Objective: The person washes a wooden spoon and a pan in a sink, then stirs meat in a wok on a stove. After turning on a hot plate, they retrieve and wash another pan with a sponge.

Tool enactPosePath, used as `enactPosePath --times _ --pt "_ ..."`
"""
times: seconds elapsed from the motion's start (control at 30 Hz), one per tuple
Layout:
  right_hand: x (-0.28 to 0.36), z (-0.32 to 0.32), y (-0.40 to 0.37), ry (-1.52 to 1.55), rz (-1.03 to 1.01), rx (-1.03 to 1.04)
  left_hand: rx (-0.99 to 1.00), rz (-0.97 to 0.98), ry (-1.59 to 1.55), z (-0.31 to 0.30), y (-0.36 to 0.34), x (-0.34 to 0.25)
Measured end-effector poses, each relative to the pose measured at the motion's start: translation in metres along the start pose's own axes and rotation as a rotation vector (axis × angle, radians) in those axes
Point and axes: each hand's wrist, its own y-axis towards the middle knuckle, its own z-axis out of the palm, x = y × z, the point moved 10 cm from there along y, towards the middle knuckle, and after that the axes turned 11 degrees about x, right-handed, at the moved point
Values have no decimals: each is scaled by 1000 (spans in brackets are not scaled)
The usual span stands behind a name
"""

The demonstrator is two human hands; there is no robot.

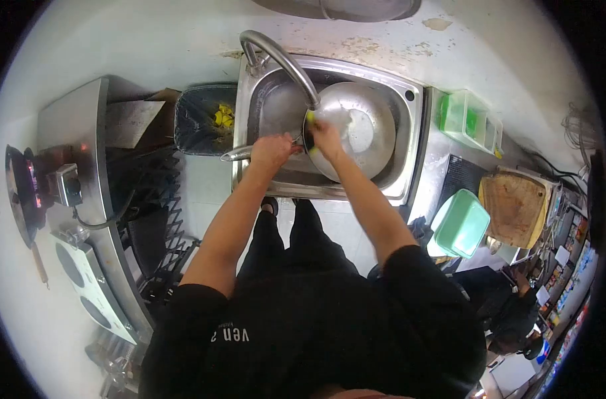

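Observation:
My left hand [271, 151] is closed around the metal handle [237, 154] of a small dark pan [307, 135], which is held tilted on edge over the sink [270, 106]. In my right hand [326, 138] is a yellow-green sponge [310, 116], pressed against the pan; my fingers hide most of it. Beneath and to the right, a wide round metal basin [377, 113] rests in the sink with some wet residue inside. The curved faucet [286, 58] reaches over, its spout just above the pan.
A black-lined bin [200, 136] with yellow scraps stands left of the sink. To the right are a clear plastic container [466, 120], a mint-green tub [464, 225] and a wooden cutting board [512, 209]. A wok [23, 193] is at far left; another person [516, 319] is lower right.

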Motion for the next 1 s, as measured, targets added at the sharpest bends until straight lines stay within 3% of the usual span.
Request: enactPosePath --times 0.07,0.13,0.2,0.23,0.3,0.37,0.4,0.5,0.57,0.6,0.67,0.7,0.73,0.77,0.8,0.83,0.87,0.93,1.0 --pt "8 0 -4 9 -55 28 -56 18 -1 1 0 3" --pt "-7 -5 -32 31 -92 35 24 -18 -37 3 1 4" --pt "-24 7 -75 -260 -372 217 41 -17 -37 2 2 4" --pt "-35 15 -65 -262 -366 217 59 -19 -41 5 1 2" --pt "-59 44 -20 -917 -296 366 68 -31 -41 7 0 0" --pt "-28 -20 16 -735 -131 -46 64 -70 -39 3 5 9" --pt "-21 -39 30 -707 -41 -50 22 -42 -40 2 4 6" --pt "-43 -19 7 -666 -31 -80 -1 -14 -25 0 -1 3" --pt "-14 15 -56 -752 -485 -40 5 -20 -31 4 0 3" --pt "-16 8 -50 -760 -484 -34 -13 -4 -40 6 1 4" --pt "-36 3 -15 -940 -380 119 -31 2 -57 8 1 5" --pt "-25 -21 10 -870 -246 66 -38 6 -54 6 2 4" --pt "10 -35 28 -1081 -144 149 -37 3 -51 7 0 5" --pt "-24 -52 47 -995 -404 -97 -18 -19 -55 11 0 8" --pt "20 -54 37 -1176 -82 340 -66 -8 -35 10 1 8" --pt "-16 -71 41 -1210 34 186 -117 14 -20 9 -2 6" --pt "-47 -70 25 -1209 41 200 -105 14 -28 11 -4 7" --pt "-77 -97 -18 -1097 34 -166 -103 9 -59 5 -1 6" --pt "-102 -64 -37 -833 133 -212 -41 13 -69 4 0 4"
